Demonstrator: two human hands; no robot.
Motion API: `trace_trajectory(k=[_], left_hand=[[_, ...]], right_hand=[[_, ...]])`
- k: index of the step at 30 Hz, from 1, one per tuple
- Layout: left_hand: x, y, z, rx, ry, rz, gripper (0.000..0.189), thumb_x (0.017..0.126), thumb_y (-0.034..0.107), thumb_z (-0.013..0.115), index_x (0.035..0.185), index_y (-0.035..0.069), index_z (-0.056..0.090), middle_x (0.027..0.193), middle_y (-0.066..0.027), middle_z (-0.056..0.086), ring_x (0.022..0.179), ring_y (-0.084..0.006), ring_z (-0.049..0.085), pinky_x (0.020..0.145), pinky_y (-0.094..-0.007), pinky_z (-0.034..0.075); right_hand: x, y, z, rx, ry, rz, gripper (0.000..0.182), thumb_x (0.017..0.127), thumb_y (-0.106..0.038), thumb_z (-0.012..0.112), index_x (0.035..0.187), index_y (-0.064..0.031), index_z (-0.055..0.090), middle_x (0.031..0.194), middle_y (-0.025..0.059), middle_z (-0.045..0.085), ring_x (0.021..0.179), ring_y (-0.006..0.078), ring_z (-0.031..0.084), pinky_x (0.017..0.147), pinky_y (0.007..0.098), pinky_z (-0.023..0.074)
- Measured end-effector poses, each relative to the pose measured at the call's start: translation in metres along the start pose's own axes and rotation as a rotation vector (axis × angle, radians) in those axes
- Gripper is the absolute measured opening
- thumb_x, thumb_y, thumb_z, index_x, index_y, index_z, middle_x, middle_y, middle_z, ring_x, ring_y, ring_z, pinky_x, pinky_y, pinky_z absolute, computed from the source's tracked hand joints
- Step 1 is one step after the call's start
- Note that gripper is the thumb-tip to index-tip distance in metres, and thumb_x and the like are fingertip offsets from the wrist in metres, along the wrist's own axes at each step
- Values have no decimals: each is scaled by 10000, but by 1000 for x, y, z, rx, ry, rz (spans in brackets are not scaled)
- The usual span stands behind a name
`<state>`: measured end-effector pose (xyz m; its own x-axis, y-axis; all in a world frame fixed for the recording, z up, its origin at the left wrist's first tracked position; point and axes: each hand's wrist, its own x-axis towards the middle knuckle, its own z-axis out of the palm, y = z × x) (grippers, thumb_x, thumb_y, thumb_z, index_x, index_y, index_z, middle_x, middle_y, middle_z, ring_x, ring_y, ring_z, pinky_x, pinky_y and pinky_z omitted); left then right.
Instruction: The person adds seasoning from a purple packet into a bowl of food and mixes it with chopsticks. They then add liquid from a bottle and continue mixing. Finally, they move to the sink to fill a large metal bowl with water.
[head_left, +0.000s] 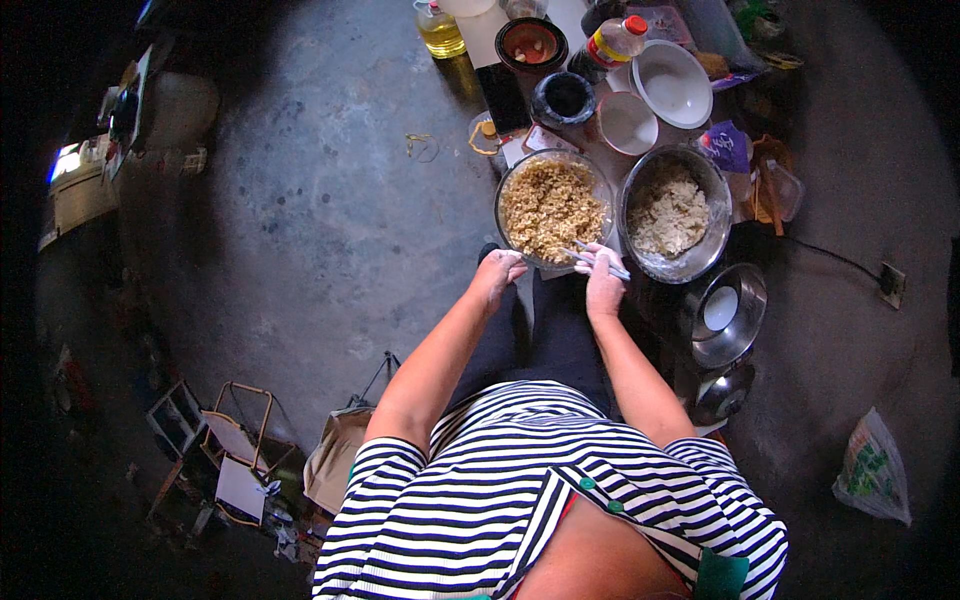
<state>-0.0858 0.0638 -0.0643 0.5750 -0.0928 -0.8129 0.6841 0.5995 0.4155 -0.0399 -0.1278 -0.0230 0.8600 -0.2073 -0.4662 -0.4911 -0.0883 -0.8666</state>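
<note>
A clear glass bowl (501, 225) stands before me, filled with a light brown, finely chopped filling (555, 202). My right hand (604, 281) is shut on a pair of pale chopsticks (581, 256), their tips at the near edge of the filling. At the bowl's near left rim is my left hand (499, 276), its fingertips whitened with powder. Whether they grip the rim or pinch something small, I cannot tell. To the right, a metal bowl (718, 247) contains a pale, lumpy, dough-like mass (675, 214).
Beyond are a stone-like mortar (564, 100), a white bowl (673, 84), a red-capped bottle (611, 45), a dark phone (503, 97) and an oil jug (441, 31). At right are a metal basin (750, 300), a cable (829, 253) and a plastic bag (874, 472).
</note>
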Motion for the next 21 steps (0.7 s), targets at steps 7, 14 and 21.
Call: trace_trajectory(k=[7,14,21], left_hand=[[3,-3,-1,-4,-1,24,193,869,157,564,951,-16,540,906,-104,608,836,-187,620,754,-268,507],[5,-6,-6,13,-2,4,214,876,178,548,948,-19,588,930,-97,616,856,-169,599,812,-288,501],[1,-1,0,36,-73,29,220,888,198,539,940,-9,592,919,-81,619,848,-159,598,806,-276,494]], right_hand=[[28,-42,37,210,-7,-36,330,980,-218,381,983,52,572,841,128,617,698,168,614,616,275,538],[-8,-61,-9,-374,-506,-610,176,880,-120,525,945,7,627,890,111,632,788,205,607,728,313,489],[38,-37,4,-753,-846,-956,354,744,-20,584,1096,-54,584,1043,142,601,1003,313,572,875,372,463]])
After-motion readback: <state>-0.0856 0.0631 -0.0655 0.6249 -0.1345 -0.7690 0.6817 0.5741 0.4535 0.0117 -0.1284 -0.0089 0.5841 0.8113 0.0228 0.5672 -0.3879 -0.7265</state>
